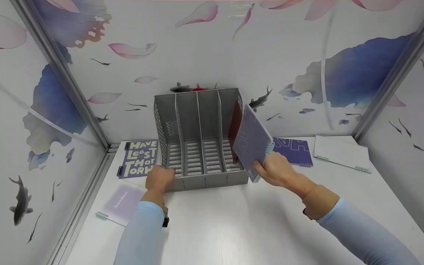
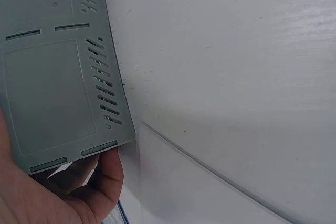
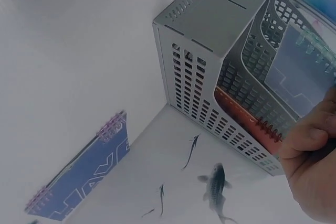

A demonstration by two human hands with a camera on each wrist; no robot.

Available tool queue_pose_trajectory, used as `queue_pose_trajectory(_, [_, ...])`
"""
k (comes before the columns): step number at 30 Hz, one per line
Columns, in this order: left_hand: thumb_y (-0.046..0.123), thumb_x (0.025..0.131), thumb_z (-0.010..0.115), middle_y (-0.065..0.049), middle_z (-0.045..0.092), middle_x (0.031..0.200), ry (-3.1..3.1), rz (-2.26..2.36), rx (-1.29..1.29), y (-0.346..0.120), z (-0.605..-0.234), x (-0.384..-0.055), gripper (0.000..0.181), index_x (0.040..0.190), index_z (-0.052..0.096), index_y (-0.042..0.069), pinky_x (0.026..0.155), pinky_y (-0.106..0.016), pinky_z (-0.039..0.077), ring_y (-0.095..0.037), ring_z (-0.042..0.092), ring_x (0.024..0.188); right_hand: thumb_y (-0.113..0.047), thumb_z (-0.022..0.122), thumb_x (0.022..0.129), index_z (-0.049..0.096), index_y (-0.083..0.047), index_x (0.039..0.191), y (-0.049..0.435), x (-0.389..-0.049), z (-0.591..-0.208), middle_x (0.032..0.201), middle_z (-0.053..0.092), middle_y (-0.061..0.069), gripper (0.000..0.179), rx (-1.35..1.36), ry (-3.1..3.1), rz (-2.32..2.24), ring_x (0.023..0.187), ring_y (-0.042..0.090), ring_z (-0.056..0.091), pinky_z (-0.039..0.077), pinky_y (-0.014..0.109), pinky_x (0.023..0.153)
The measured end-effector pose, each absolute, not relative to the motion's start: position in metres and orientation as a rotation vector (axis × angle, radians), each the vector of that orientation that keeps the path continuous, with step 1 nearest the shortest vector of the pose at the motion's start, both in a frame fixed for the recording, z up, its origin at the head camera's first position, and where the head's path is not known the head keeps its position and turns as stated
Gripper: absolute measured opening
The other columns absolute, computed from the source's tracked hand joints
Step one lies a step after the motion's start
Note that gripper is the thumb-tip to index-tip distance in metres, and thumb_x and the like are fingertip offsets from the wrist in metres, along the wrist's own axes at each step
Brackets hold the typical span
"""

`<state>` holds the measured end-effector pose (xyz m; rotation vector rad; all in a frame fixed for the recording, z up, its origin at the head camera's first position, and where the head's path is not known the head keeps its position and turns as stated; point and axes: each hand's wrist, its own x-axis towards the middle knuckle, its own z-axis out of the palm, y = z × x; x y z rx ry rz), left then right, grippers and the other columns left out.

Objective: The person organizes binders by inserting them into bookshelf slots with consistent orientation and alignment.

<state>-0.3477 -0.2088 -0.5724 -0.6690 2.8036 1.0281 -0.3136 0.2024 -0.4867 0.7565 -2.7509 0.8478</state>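
Note:
A grey file organizer (image 1: 204,180) with upright dividers stands on the table. My left hand (image 1: 159,178) grips its front left corner; in the left wrist view, the fingers (image 2: 111,174) curl round the edge. My right hand (image 1: 278,171) holds a blue-purple spiral notebook (image 1: 252,140) by its coil edge, thumb on the cover. That notebook is upright and tilted, in front of the organizer's right end. A red spiral notebook (image 1: 235,129) stands in the rightmost compartment, and its coil shows in the right wrist view. How far the held notebook reaches inside the organizer is hard to tell.
Left of the organizer lie a dark purple lettered notebook (image 1: 138,158) and a pale lilac notebook (image 1: 122,202). To the right are another purple notebook (image 1: 294,151) and a white spiral notebook (image 1: 342,152). Patterned wall panels (image 1: 204,55) enclose the table's back and sides.

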Motion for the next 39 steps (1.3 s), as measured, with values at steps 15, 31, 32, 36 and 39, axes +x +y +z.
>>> queue_pose_trajectory(15, [0.041,0.107,0.057,-0.017,0.08,0.113,2.821,1.029,-0.641,-0.214,-0.584,-0.353,0.05,0.128,0.075,-0.001,0.08,-0.047,0.057,-0.029,0.069,0.092,-0.013,0.065,0.107,0.041,0.005,0.168,0.18,-0.327,-0.48,0.157,0.065,0.03,0.068,0.601,-2.78,1.074,0.138,0.051,0.07,0.06,0.063,0.109])
queue_pose_trajectory(31, [0.04,0.106,0.057,-0.024,0.079,0.126,2.792,1.024,-0.67,-0.208,-0.57,-0.345,0.054,0.135,0.072,-0.003,0.089,-0.054,0.062,-0.04,0.077,0.108,-0.026,0.069,0.108,0.074,0.008,0.136,0.138,-0.359,-0.482,0.11,0.085,0.027,0.045,0.33,-2.88,0.81,0.091,0.039,0.085,0.067,0.055,0.076])
queue_pose_trajectory(32, [0.041,0.107,0.057,-0.025,0.079,0.128,2.791,1.025,-0.671,-0.208,-0.57,-0.345,0.055,0.137,0.071,-0.004,0.091,-0.055,0.062,-0.041,0.077,0.11,-0.026,0.068,0.108,0.076,0.008,0.132,0.136,-0.361,-0.484,0.106,0.085,0.026,0.043,0.313,-2.896,0.784,0.087,0.036,0.084,0.067,0.054,0.075])
queue_pose_trajectory(36, [0.041,0.107,0.058,-0.025,0.078,0.131,2.79,1.033,-0.673,-0.208,-0.569,-0.345,0.056,0.138,0.07,-0.004,0.097,-0.056,0.061,-0.042,0.076,0.115,-0.028,0.067,0.108,0.08,0.006,0.114,0.128,-0.368,-0.49,0.091,0.082,0.018,0.037,0.227,-2.963,0.73,0.075,0.025,0.074,0.061,0.047,0.066])
queue_pose_trajectory(39, [0.041,0.108,0.057,-0.025,0.077,0.132,2.789,1.039,-0.671,-0.209,-0.57,-0.345,0.056,0.139,0.069,-0.004,0.099,-0.057,0.06,-0.044,0.075,0.118,-0.029,0.067,0.108,0.079,0.003,0.106,0.124,-0.373,-0.496,0.085,0.074,0.01,0.034,0.177,-3.002,0.749,0.069,0.02,0.062,0.052,0.039,0.059])
